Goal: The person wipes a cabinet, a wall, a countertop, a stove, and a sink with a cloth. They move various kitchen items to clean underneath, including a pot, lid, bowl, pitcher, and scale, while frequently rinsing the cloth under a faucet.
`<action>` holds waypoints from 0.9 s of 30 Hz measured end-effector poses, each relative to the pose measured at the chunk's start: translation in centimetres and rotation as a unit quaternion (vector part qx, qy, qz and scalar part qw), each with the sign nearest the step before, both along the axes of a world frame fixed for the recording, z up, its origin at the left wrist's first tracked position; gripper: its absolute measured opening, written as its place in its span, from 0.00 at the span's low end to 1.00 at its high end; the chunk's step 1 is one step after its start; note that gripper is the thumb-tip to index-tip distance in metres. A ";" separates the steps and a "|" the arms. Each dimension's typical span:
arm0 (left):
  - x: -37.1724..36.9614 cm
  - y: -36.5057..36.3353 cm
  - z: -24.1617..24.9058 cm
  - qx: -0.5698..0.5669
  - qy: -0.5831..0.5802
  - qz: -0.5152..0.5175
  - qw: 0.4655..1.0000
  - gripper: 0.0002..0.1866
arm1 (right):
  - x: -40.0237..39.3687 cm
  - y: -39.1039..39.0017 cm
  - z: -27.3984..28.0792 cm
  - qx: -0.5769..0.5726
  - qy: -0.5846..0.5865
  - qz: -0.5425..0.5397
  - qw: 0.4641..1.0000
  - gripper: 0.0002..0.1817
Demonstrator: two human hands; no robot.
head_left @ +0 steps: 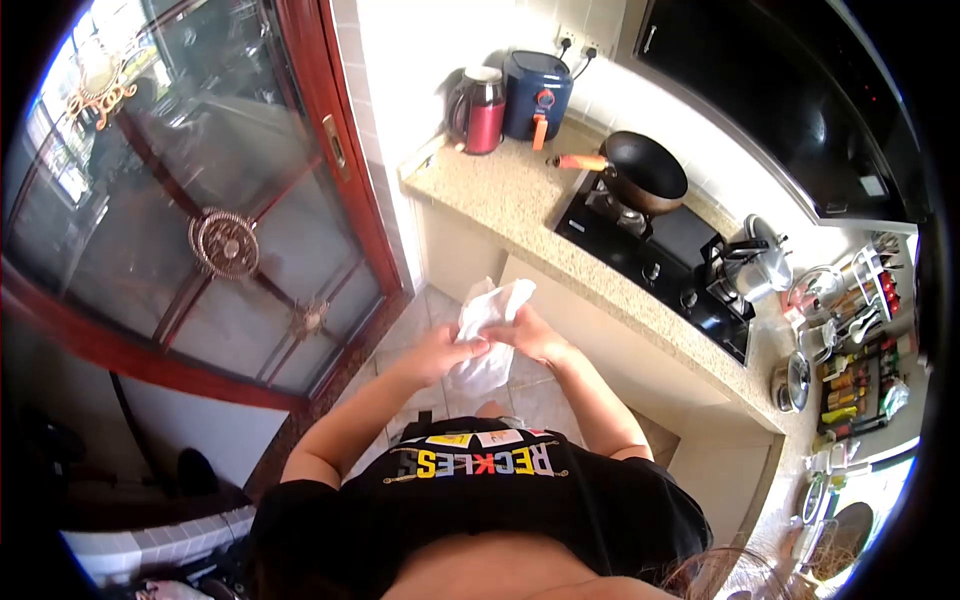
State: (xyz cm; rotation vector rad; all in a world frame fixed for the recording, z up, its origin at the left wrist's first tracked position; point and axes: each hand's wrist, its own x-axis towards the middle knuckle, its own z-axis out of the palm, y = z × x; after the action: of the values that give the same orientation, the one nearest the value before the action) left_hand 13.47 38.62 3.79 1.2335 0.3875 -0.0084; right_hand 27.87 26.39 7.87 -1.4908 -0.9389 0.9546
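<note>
A thin white plastic bag (484, 372), crumpled and partly see-through, hangs between my two hands in front of my body. My left hand (446, 354) pinches it from the left side, thumb pointing inward. From the right, my right hand (528, 336) grips the bag's upper part, its thumb close to the left one. One white flap sticks up above the fingers, while the lower part droops over the tiled floor. I cannot make out whether anything is inside the bag.
A stone counter (480, 190) runs along the right, bearing a red kettle (486, 112), a blue air fryer (538, 92) and a black gas stove (650, 262). A wok (645, 172) and a steel pot (757, 270) stand there. On the left is a red-framed glass door (345, 200).
</note>
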 end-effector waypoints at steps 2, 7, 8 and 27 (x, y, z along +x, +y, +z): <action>2.5 2.3 -1.1 -0.054 -0.037 0.029 0.997 0.16 | 3.6 2.0 -1.5 0.004 -0.049 -0.022 0.999 0.25; 8.7 8.3 1.6 -0.068 -0.071 0.119 0.988 0.14 | 11.8 4.7 -2.5 0.008 0.010 -0.236 0.972 0.24; 9.8 9.4 1.7 0.049 -0.098 0.128 0.986 0.12 | 12.7 5.3 -1.8 0.006 0.054 -0.263 0.963 0.24; 21.3 35.1 30.2 0.575 -0.517 0.271 0.573 0.10 | 23.7 19.7 -0.3 0.116 0.614 -0.124 0.771 0.24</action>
State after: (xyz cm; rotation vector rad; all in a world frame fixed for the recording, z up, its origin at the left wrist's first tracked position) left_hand 34.78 73.67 34.00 2.0492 -0.4195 1.7002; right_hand 51.61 46.10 7.54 -0.4816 0.1240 1.2573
